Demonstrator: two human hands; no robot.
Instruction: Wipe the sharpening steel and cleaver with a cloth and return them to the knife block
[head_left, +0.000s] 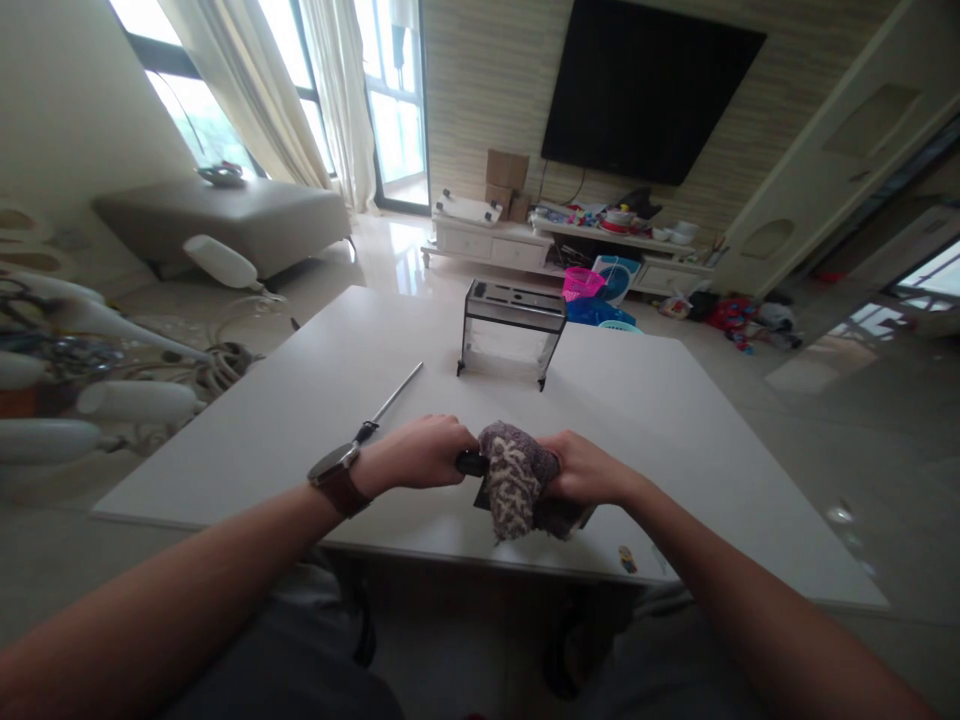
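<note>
My left hand is closed around a black object, whose far end goes under a cloth. A patterned grey and cream cloth hangs from my right hand, which is closed on it. Part of a dark flat piece shows beneath the cloth; its full shape is hidden. Both hands are over the near part of the white table. Beyond them stands a clear-sided frame with a dark top. A thin metal rod with a black end lies to the left.
A small yellow and blue sticker is by the table's near edge. White lamp-like parts with cables are at the left. Beyond the table are a grey ottoman, a pink basket and a low white cabinet.
</note>
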